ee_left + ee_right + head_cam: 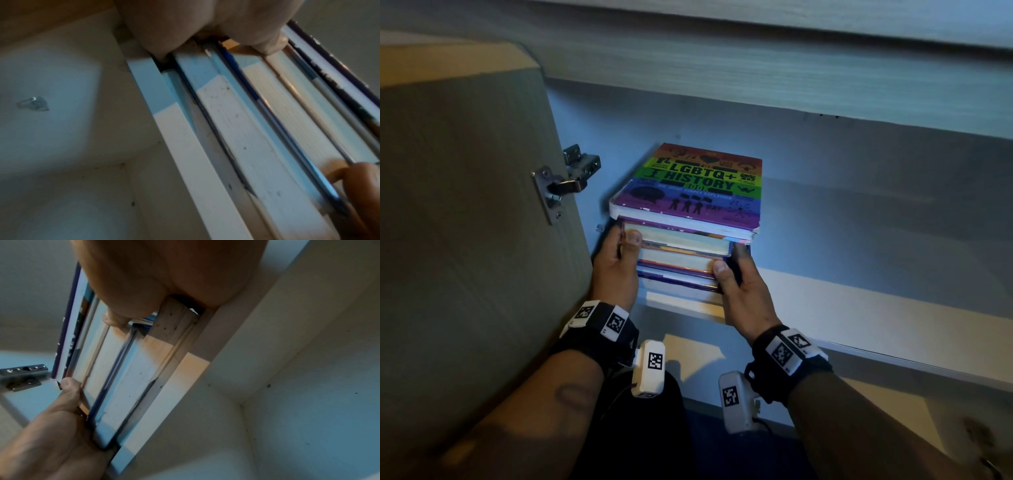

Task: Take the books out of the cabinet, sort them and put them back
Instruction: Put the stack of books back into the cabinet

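gripping both sides of a stack of books (681,253), left hand (616,263) & right hand (743,291) curl round its edges w/ thumbs on the page fronts. stack sits on the cabinet shelf (859,301), rainbow book (695,188) on top, open door (465,205) at left.

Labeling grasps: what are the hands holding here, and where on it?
Both grip the stack of books on the cabinet shelf: left hand at its front-left corner, right hand at its front-right corner, thumbs on the page edges.
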Available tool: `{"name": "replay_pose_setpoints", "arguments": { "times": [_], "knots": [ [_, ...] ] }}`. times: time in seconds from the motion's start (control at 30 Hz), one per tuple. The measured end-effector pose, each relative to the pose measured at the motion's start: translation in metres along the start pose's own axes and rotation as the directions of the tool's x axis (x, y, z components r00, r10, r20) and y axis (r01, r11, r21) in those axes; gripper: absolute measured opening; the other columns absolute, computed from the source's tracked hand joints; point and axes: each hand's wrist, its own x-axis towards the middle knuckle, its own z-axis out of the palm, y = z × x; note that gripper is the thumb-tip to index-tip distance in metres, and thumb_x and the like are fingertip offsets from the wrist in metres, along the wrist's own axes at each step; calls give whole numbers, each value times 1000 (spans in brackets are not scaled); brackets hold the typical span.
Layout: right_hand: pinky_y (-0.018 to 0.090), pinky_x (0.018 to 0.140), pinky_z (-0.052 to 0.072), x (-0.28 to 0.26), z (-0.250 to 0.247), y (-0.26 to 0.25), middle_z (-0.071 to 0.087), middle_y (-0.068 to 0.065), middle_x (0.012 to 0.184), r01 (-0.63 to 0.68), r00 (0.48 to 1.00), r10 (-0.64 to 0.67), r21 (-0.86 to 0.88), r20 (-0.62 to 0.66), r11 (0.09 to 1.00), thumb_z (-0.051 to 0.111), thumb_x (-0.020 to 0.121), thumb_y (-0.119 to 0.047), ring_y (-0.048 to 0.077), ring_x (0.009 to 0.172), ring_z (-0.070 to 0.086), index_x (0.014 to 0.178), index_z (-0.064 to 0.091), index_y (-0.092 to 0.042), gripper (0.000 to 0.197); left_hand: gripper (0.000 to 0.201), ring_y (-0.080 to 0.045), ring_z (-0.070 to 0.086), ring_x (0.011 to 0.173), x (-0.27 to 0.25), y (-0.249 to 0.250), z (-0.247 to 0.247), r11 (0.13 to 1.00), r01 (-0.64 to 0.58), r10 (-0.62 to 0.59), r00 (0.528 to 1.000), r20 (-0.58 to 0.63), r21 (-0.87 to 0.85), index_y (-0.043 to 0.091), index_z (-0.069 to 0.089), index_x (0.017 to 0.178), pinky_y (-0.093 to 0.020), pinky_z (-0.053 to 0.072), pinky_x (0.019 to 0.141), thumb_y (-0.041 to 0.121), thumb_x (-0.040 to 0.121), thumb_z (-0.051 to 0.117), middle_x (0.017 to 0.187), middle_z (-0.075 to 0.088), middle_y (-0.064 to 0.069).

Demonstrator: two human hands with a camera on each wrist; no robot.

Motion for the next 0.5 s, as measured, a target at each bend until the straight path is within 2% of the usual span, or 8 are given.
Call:
{"name": "replay_pose_setpoints", "arguments": {
  "times": [0.03,0.17,0.27,0.33,0.37,0.43,0.47,0.5],
  "knots": [
    [53,114,40,-1,-1,-1,56,1,142,6,1000,-6,11,3,1000,38,80,-92,29,138,48,138,45,-43,77,33,9,59,101,-1,1,0,1000,-14,14,1000,10,-4,17,55,134,-10,44,91,29,103,48,125,63,-1],
    [53,114,39,-4,-5,-5,57,-4,138,77,997,-77,5,24,997,36,85,-87,25,137,48,135,50,-41,70,42,-18,58,116,-1,3,-1,999,-15,14,1000,-16,-30,18,52,135,-30,47,101,40,100,45,129,61,-4],
    [55,115,38,-4,-5,-5,56,-5,139,69,997,-70,28,31,997,36,85,-87,28,139,46,136,49,-41,70,40,-21,60,111,-4,8,-1,998,-38,38,999,-14,-48,21,54,129,-38,49,99,42,97,44,122,63,-4],
    [54,113,41,-4,-4,-4,57,-5,138,36,998,-39,68,44,997,40,82,-89,24,137,49,138,48,-41,75,33,-18,61,105,-6,11,-1,997,-62,62,998,-11,-45,23,53,124,-40,49,98,40,96,46,115,63,-1],
    [53,112,42,-5,-5,-6,58,-4,138,18,998,-24,104,57,994,45,81,-89,22,134,52,140,47,-41,76,32,-13,61,102,-7,12,-1,997,-68,68,998,-11,-47,24,53,123,-38,49,98,39,96,46,113,63,1],
    [53,114,42,-7,-8,-10,57,-3,143,-5,997,-10,199,73,980,55,81,-84,20,135,53,144,45,-43,76,35,0,58,99,-9,13,-2,996,-68,67,998,-18,-52,24,50,125,-23,47,96,42,96,44,113,60,6],
    [52,116,40,-7,-10,-13,53,-3,148,4,998,-20,240,63,971,58,82,-80,18,138,51,147,42,-44,75,38,3,56,102,-10,14,-3,996,-68,67,997,-29,-49,24,49,129,-15,43,95,44,97,42,118,59,7],
    [51,118,38,-8,-12,-21,49,-3,152,22,999,-31,262,29,965,58,83,-77,16,140,48,149,39,-44,76,43,1,55,109,-11,17,-3,996,-70,68,997,-40,-58,25,46,136,-14,40,96,46,98,40,126,57,6]
  ]
}}
